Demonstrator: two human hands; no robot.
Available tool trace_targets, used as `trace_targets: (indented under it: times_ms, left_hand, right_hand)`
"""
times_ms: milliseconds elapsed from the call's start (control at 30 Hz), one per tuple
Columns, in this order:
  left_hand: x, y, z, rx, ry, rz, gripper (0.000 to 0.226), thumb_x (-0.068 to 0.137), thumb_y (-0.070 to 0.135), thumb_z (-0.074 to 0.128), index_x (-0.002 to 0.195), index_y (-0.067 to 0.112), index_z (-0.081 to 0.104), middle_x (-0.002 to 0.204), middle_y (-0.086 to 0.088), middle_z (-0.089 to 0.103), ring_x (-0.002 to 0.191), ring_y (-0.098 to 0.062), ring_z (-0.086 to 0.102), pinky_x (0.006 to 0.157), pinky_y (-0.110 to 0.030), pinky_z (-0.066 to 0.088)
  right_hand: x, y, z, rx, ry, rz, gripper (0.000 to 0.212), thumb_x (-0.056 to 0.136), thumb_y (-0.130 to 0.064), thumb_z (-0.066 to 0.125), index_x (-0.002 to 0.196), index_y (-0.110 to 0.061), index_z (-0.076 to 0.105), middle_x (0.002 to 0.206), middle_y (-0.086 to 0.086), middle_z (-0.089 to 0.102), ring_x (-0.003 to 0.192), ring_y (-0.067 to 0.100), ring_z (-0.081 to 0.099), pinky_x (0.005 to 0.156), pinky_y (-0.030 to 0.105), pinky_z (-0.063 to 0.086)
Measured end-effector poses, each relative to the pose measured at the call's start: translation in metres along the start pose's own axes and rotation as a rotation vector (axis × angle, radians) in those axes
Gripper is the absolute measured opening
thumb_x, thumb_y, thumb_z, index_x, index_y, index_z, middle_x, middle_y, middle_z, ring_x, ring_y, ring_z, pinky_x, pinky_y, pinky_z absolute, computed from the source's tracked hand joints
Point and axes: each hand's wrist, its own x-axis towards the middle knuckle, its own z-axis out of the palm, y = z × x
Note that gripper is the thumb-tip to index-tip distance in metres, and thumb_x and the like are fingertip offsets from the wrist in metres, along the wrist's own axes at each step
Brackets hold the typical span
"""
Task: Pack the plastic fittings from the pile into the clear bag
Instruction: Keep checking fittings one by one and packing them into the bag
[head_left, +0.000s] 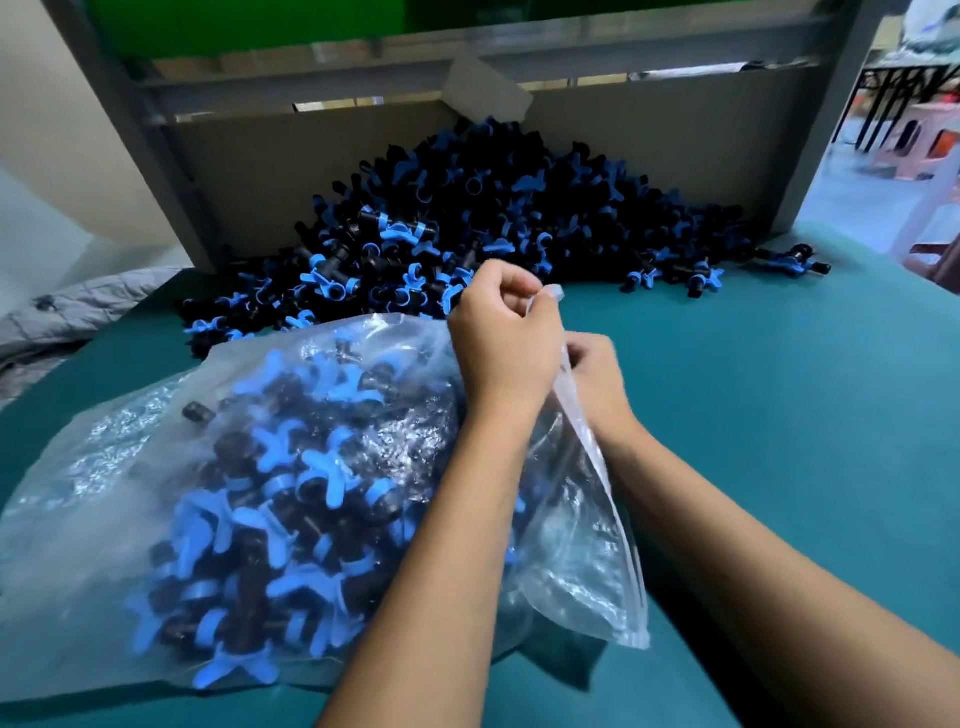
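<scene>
— Containers, left to right?
— Clear bag (104, 467) lying on teal table (779, 389), packed with black-and-blue fittings (270, 493). Loose pile (467, 218) behind, heaped against cardboard wall (270, 171).
— Grip?
— Left hand (501, 343) pinching bag's mouth strip (587, 447) near its far end; right hand (597, 379) closed on same strip, just beside. Bagged fittings left of both hands.

We're on a factory packing floor here, a small workshop by the look of it. A huge pile (493, 218) of identical black-and-blue plastic fittings heaps against a cardboard wall (311, 171) in a grey metal frame (156, 135) at the far side of a teal-covered workbench (753, 389). Far right, a pale concrete floor (852, 187) with a pink plastic stool (919, 145).
</scene>
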Motion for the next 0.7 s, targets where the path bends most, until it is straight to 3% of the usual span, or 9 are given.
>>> trace_targets:
  times_ms: [67, 133, 233, 300, 400, 467, 533, 600, 700]
  left_hand:
    - [0.001, -0.013, -0.003, 0.148, -0.036, -0.082, 0.013, 0.085, 0.01, 0.07, 0.079, 0.019, 0.063, 0.068, 0.008, 0.061, 0.066, -0.014, 0.06, 0.07, -0.033, 0.053]
    - [-0.001, -0.023, -0.007, 0.387, -0.205, -0.165, 0.01, 0.087, 0.01, 0.062, 0.085, 0.02, 0.064, 0.084, 0.0, 0.068, 0.082, -0.027, 0.065, 0.075, -0.036, 0.056]
    - [-0.01, -0.029, -0.007, 0.792, -0.462, -0.143, 0.021, 0.085, 0.01, 0.058, 0.1, 0.02, 0.068, 0.109, -0.008, 0.07, 0.104, -0.036, 0.066, 0.086, -0.04, 0.056]
    - [-0.013, -0.029, -0.005, 0.886, -0.496, -0.101, 0.024, 0.086, 0.009, 0.057, 0.105, 0.021, 0.067, 0.114, -0.009, 0.069, 0.108, -0.037, 0.065, 0.085, -0.041, 0.054]
    - [-0.009, -0.03, -0.003, 0.914, -0.495, -0.108, 0.022, 0.09, 0.011, 0.058, 0.108, 0.022, 0.067, 0.118, -0.01, 0.067, 0.11, -0.037, 0.064, 0.084, -0.042, 0.052]
    - [-0.008, -0.03, -0.003, 0.923, -0.496, -0.119, 0.022, 0.09, 0.013, 0.06, 0.109, 0.021, 0.068, 0.119, -0.009, 0.067, 0.112, -0.036, 0.064, 0.086, -0.042, 0.053]
    - [-0.008, -0.029, -0.003, 0.925, -0.49, -0.125, 0.023, 0.09, 0.012, 0.061, 0.11, 0.021, 0.068, 0.12, -0.009, 0.066, 0.112, -0.035, 0.064, 0.087, -0.042, 0.054]
    - [-0.008, -0.029, -0.003, 0.917, -0.489, -0.133, 0.023, 0.09, 0.012, 0.06, 0.11, 0.022, 0.068, 0.119, -0.008, 0.066, 0.111, -0.035, 0.064, 0.086, -0.042, 0.054]
    - [-0.007, -0.03, -0.005, 0.882, -0.478, -0.136, 0.025, 0.087, 0.01, 0.059, 0.108, 0.022, 0.068, 0.116, -0.007, 0.067, 0.109, -0.034, 0.064, 0.087, -0.042, 0.055]
  right_hand:
    - [0.01, 0.012, -0.007, 0.015, 0.227, -0.016, 0.021, 0.087, 0.0, 0.065, 0.068, -0.007, 0.068, 0.059, -0.003, 0.064, 0.055, 0.007, 0.054, 0.054, 0.023, 0.043]
    - [0.028, 0.023, -0.013, 0.039, 0.422, 0.045, 0.013, 0.088, -0.012, 0.064, 0.078, -0.011, 0.073, 0.064, 0.003, 0.069, 0.056, 0.017, 0.063, 0.056, 0.033, 0.052]
    - [0.059, 0.034, -0.02, -0.298, 0.533, 0.223, 0.016, 0.088, -0.025, 0.061, 0.082, -0.017, 0.074, 0.076, 0.0, 0.074, 0.08, 0.02, 0.071, 0.08, 0.038, 0.058]
    - [0.078, 0.036, -0.019, -0.466, 0.394, 0.236, 0.014, 0.09, -0.027, 0.064, 0.093, -0.02, 0.075, 0.09, 0.0, 0.075, 0.093, 0.021, 0.069, 0.087, 0.032, 0.054]
    - [0.098, 0.035, -0.006, -0.74, -0.071, 0.013, 0.034, 0.092, -0.026, 0.069, 0.126, -0.027, 0.067, 0.118, 0.007, 0.066, 0.112, 0.026, 0.059, 0.096, 0.03, 0.043]
    - [0.109, 0.035, 0.005, -0.965, -0.379, -0.131, 0.052, 0.096, -0.023, 0.065, 0.145, -0.034, 0.052, 0.145, 0.012, 0.046, 0.126, 0.034, 0.042, 0.11, 0.035, 0.032]
    - [0.118, 0.037, 0.014, -1.154, -0.59, -0.206, 0.057, 0.1, -0.022, 0.057, 0.151, -0.04, 0.04, 0.161, 0.011, 0.027, 0.134, 0.035, 0.031, 0.115, 0.037, 0.023]
    - [0.123, 0.04, 0.018, -1.197, -0.63, -0.164, 0.056, 0.1, -0.024, 0.056, 0.152, -0.037, 0.04, 0.161, 0.01, 0.027, 0.138, 0.034, 0.031, 0.114, 0.035, 0.024]
    - [0.118, 0.045, 0.012, -1.077, -0.441, -0.141, 0.048, 0.095, -0.027, 0.064, 0.142, -0.029, 0.054, 0.135, 0.01, 0.048, 0.121, 0.036, 0.042, 0.103, 0.036, 0.035]
